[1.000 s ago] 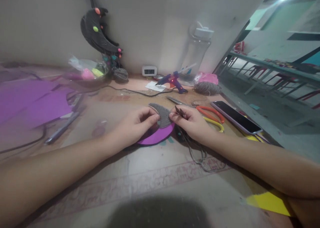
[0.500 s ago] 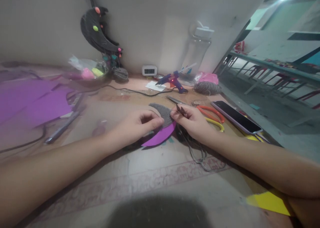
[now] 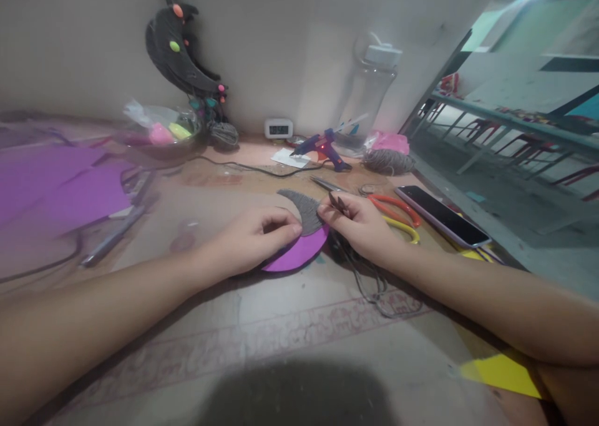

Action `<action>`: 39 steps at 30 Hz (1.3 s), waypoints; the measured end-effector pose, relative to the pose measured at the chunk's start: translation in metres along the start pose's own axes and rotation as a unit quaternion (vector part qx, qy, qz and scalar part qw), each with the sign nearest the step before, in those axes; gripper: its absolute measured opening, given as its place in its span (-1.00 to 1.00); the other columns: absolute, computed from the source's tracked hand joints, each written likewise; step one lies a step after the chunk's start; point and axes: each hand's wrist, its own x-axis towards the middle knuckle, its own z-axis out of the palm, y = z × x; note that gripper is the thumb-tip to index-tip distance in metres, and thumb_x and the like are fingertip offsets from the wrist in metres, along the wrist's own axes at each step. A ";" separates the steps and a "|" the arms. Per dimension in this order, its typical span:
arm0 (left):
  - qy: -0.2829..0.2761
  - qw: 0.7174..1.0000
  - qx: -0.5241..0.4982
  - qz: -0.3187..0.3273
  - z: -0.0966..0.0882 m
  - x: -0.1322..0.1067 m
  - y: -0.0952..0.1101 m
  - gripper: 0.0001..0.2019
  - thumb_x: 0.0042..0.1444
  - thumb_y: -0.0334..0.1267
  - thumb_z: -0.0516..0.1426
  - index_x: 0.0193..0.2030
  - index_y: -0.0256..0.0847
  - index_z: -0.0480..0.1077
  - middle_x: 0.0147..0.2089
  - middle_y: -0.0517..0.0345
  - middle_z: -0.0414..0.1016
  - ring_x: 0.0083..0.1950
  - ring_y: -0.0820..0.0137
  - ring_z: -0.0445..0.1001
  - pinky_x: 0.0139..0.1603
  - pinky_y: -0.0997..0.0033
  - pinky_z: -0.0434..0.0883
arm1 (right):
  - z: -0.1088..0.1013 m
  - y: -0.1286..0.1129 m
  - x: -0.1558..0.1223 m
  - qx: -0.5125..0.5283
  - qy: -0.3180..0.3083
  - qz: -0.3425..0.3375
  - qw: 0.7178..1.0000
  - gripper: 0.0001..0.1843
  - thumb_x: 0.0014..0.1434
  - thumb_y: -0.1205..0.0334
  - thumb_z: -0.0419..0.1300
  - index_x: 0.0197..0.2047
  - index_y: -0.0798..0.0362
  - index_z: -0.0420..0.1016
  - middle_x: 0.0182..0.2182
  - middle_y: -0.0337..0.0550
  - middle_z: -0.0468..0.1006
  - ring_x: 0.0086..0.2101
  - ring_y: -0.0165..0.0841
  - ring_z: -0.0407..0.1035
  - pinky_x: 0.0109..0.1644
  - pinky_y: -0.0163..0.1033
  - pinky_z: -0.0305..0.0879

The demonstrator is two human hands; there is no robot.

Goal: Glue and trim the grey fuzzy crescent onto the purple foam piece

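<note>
A crescent (image 3: 299,253) lies between my hands, purple on its lower part, with grey yarn (image 3: 307,210) covering the upper part in close rows. My left hand (image 3: 255,236) pinches its left side between thumb and fingers. At the right edge, my right hand (image 3: 362,223) is closed with its fingertips at the yarn. Two dark pointed tips (image 3: 339,204) stick up from the right hand's fingers; I cannot make out the tool. Loose grey strands (image 3: 374,298) hang below that hand onto the table.
Behind the right hand lie scissors (image 3: 395,208) with orange handles, a yellow handle (image 3: 402,229) and a phone (image 3: 442,215). A glue gun (image 3: 322,148), clock (image 3: 279,128) and bottle (image 3: 369,95) stand farther back. Purple sheets (image 3: 60,183) cover the left; a dark crescent ornament (image 3: 175,55) hangs behind.
The crescent has tilted slightly, so more of its purple part shows. My left hand has shifted a little left along it. The right hand stays nearly in place.
</note>
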 end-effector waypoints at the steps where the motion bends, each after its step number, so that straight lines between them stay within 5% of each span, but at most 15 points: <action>1: -0.001 1.000 -0.005 -0.005 0.000 0.000 0.000 -0.70 0.22 -0.09 0.03 -0.47 -0.18 0.33 -0.47 0.26 0.31 -0.39 0.42 0.29 -0.33 0.45 0.25 | 0.000 0.000 0.000 0.002 -0.002 -0.002 1.000 -0.69 0.23 0.08 0.10 -0.48 0.06 0.26 -0.54 -0.30 0.20 -0.47 -0.46 0.10 -0.41 -0.34 0.09; 5: -0.006 1.000 -0.010 -0.010 0.000 0.002 0.000 -0.67 0.21 -0.05 0.03 -0.49 -0.18 0.31 -0.49 0.26 0.25 -0.40 0.42 0.26 -0.36 0.45 0.23 | 0.000 -0.002 -0.001 0.010 -0.008 -0.008 1.000 -0.69 0.23 0.08 0.10 -0.49 0.05 0.25 -0.54 -0.31 0.19 -0.49 -0.47 0.10 -0.42 -0.34 0.07; 16: 0.018 0.999 -0.015 -0.039 0.002 0.002 -0.001 -0.74 0.14 -0.04 0.12 -0.35 -0.19 0.47 -0.35 0.17 0.50 -0.32 0.36 0.43 -0.33 0.44 0.33 | 0.001 0.001 0.001 0.032 0.022 -0.015 0.999 -0.75 0.19 0.08 0.15 -0.42 0.05 0.32 -0.54 -0.32 0.23 -0.50 -0.47 0.09 -0.40 -0.32 0.08; 26: 0.032 0.995 -0.055 -0.071 0.001 0.003 -0.001 -0.72 0.16 -0.03 0.13 -0.38 -0.20 0.42 -0.44 0.21 0.41 -0.44 0.44 0.35 -0.45 0.48 0.28 | 0.001 0.003 0.003 0.061 0.035 -0.010 0.997 -0.72 0.18 0.06 0.17 -0.44 0.06 0.31 -0.54 -0.33 0.23 -0.50 -0.49 0.10 -0.41 -0.33 0.05; 29: 0.048 0.993 -0.107 -0.034 0.003 0.005 -0.002 -0.76 0.21 -0.07 0.09 -0.29 -0.19 0.41 -0.38 0.19 0.44 -0.35 0.41 0.42 -0.34 0.44 0.37 | 0.002 0.009 0.005 0.146 -0.016 0.035 0.988 -0.68 0.12 -0.03 0.22 -0.37 0.06 0.34 -0.57 -0.38 0.19 -0.57 -0.52 0.02 -0.49 -0.34 -0.03; 34: 0.021 0.989 -0.129 0.068 0.004 0.003 -0.003 -0.75 0.19 -0.18 0.13 0.00 -0.10 0.44 0.04 0.05 0.49 0.10 0.27 0.43 0.10 0.27 0.38 | 0.002 0.009 0.005 0.181 -0.123 0.054 0.974 -0.72 0.13 0.03 0.22 -0.32 0.10 0.42 -0.56 -0.38 0.24 -0.57 -0.54 0.03 -0.50 -0.36 -0.03; 39: 0.027 0.988 -0.107 0.110 0.002 0.003 -0.005 -0.85 0.15 -0.22 0.17 -0.15 -0.17 0.47 -0.07 0.07 0.46 0.03 0.29 0.43 0.06 0.28 0.37 | 0.004 0.009 0.004 0.161 -0.126 0.040 0.978 -0.79 0.14 0.12 0.22 -0.34 0.12 0.48 -0.47 -0.29 0.39 -0.47 -0.50 0.21 -0.40 -0.36 0.13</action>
